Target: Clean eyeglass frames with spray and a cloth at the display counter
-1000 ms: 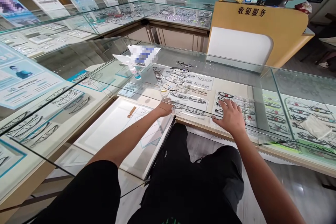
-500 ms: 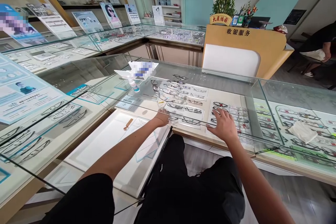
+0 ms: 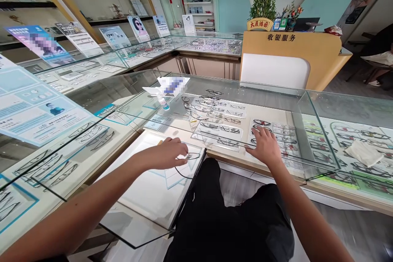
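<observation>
My left hand [image 3: 168, 153] is closed on a pair of eyeglasses [image 3: 193, 156], held over a white pull-out tray [image 3: 144, 190]. A thin dark temple curves out below the fingers; the rest is partly hidden by the hand. My right hand [image 3: 264, 145] is open, its fingers spread at the front of the glass display case, above a panel of eyeglasses [image 3: 285, 141]. Between the hands, more eyeglasses lie in rows on a clear display panel [image 3: 216, 134] by the case's front edge. A brown strap-like piece seen earlier on the tray is mostly covered by my left hand.
A small white bottle [image 3: 163, 103] stands by an open white box [image 3: 172, 85] on the glass. To the right lies a white cloth [image 3: 364, 153]. Glass edges border the counter, and a cashier desk [image 3: 276, 65] stands behind. A seated person [image 3: 380, 59] is at far right.
My left hand has moved left and toward me from the case's front edge, and eyeglasses now show in its fingers. My right hand stays nearly in place. The view has shifted slightly.
</observation>
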Tool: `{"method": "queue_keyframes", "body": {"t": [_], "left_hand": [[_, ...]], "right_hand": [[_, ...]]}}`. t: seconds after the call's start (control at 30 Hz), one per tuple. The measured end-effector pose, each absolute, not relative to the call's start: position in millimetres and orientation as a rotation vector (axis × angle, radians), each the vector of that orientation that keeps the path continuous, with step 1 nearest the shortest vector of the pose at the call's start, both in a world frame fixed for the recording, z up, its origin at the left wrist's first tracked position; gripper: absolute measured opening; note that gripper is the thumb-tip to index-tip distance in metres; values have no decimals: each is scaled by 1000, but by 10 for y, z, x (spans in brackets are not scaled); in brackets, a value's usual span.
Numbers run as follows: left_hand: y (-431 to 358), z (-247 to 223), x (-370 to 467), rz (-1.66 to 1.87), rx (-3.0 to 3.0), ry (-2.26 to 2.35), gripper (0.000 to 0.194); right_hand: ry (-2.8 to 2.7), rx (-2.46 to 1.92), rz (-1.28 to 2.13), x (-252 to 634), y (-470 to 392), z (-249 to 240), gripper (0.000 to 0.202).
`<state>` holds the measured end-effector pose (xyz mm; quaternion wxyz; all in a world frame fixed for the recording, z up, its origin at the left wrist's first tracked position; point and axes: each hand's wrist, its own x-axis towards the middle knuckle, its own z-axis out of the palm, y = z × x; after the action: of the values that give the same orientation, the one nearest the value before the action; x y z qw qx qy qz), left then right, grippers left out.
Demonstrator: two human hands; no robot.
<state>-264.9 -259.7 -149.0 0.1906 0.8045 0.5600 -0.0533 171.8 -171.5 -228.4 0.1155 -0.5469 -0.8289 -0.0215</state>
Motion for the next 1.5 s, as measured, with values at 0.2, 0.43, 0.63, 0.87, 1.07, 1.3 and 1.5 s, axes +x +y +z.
{"method": "queue_keyframes", "body": {"t": [0.2,0.43,0.63,0.87,1.07,1.3,1.5], "left_hand": [[-2330,-814,-2010,57,2499,1441,42],[-1692,-969,-1401,106,2736,1454,35],[-1233,-803,-1156,122,2734,1408,31],[-1028,-715,-846,243,2805,1482,38],[-1137,-1210,-938,226,2971,1631,47],[-1392,-1640,-1144,72,3132,1647,53],[-1422,-1739,-1187,-2,3154,1674,43]], "right_hand": [[-2414,-1606,-60,1708,-1728,-2275,76],[-2410,-1639,-43,1702,-1723,-2255,82],[-2421,-1627,-41,1689,-1720,-2218,83],[-2406,-1627,-34,1682,-1707,-2239,84],[-2393,-1614,-43,1686,-1692,-2274,84],[-2405,-1611,-42,1683,-1701,-2265,84],[-2395,-1604,-51,1681,-1703,-2256,81]]}}
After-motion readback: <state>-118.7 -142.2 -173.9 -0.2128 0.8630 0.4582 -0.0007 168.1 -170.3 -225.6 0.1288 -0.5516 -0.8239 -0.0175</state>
